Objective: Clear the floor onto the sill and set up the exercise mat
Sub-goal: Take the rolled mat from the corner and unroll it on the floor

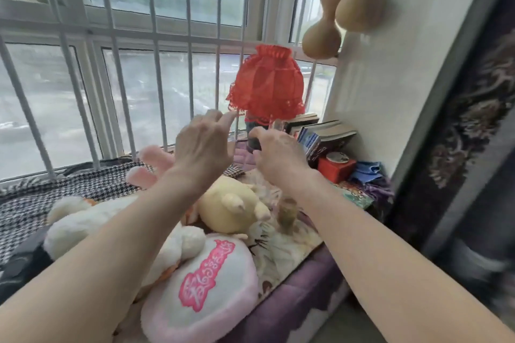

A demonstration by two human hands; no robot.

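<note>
A lamp with a red frilly shade (269,83) stands at the far end of the padded purple sill (295,295), against the window bars. My right hand (278,154) reaches under the shade, its fingers curled round the lamp's dark base (253,143). To the left of the shade, my left hand (204,142) hovers with fingers spread and relaxed, fingertips near the shade's lower fringe, holding nothing. Soft toys lie on the sill under my arms: a white plush (80,228), a yellow plush (228,203) and a round pink-and-white cushion (206,287). No exercise mat is in view.
A houndstooth blanket (55,192) covers the sill's left part. A stack of books (323,133), a red box (335,167) and a blue cloth (366,171) sit by the right wall. Two gourds (348,5) hang on that wall. White bars (156,69) close off the window.
</note>
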